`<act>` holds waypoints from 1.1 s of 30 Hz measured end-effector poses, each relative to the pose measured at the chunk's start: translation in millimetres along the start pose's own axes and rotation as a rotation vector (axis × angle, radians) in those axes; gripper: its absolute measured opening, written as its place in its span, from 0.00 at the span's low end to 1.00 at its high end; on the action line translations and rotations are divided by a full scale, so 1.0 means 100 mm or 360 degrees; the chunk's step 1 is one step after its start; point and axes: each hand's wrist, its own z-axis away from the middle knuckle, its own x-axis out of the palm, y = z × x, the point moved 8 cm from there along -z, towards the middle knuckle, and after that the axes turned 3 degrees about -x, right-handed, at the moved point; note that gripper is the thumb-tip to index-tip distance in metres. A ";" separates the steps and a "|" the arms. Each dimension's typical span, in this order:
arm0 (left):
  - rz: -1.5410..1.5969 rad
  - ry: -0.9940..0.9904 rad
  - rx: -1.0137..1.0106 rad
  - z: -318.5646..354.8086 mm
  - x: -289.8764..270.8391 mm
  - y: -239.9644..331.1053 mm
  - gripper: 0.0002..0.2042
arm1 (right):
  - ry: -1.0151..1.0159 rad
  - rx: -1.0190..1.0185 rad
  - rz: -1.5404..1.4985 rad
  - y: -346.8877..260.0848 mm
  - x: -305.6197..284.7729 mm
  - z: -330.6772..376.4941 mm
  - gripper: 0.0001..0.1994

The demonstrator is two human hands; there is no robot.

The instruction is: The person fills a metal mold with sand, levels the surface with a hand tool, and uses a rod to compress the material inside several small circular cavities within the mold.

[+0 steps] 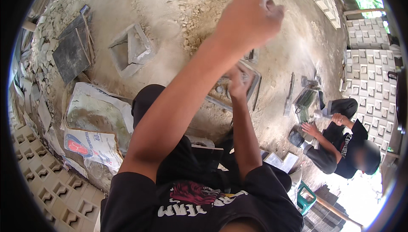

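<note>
My left hand (255,17) is raised across the middle, its fingers curled into a fist; whatever may be inside is hidden. Below it, my right hand (240,82) is over a square dark-rimmed mould (221,103) on the ground. Its fingers look spread and are somewhat blurred, with nothing visible in them. Round raised shapes show inside the mould, but my left forearm covers part of it. Just beyond the mould, a small dark frame (252,56) is partly hidden behind my left wrist.
At left lie an opened cement sack (93,147), grey powder (91,115), a cracked square frame (144,55) and a dark board (73,49). A co-worker (340,147) sits at right with a tool in one hand. Patterned blocks (369,79) are stacked behind; a green stool (305,200) stands nearer.
</note>
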 end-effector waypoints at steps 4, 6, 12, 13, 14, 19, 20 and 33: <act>-0.0159 0.0230 0.0209 -0.04 -0.09 0.02 0.17 | 0.0006 0.0061 -0.0396 0.05 -0.01 -0.13 0.14; -0.0143 0.0235 0.0243 0.00 -0.07 0.04 0.17 | -0.0119 0.0097 -0.0245 0.08 -0.09 -0.21 0.15; -0.0059 0.0290 0.0385 -0.09 0.00 0.02 0.22 | -0.0162 0.0295 -0.0532 0.26 -0.22 -0.66 0.21; -0.0068 0.0282 0.0361 -0.11 -0.01 -0.01 0.22 | -0.0046 0.0311 -0.0429 0.24 -0.26 -0.68 0.23; -0.0078 0.0275 0.0336 -0.12 -0.02 -0.02 0.22 | 0.0070 0.0326 -0.0325 0.21 -0.30 -0.68 0.25; -0.0026 0.0158 0.0249 -0.06 0.06 0.01 0.21 | 0.0756 0.0306 -0.0045 0.17 -0.66 -0.62 0.28; -0.0011 0.0166 0.0248 -0.06 0.07 0.00 0.21 | 0.0800 0.0281 -0.0020 0.17 -0.71 -0.61 0.27; -0.0066 0.0138 0.0217 -0.07 0.02 0.00 0.19 | 0.0967 0.0393 0.0072 0.50 -0.97 -0.30 0.24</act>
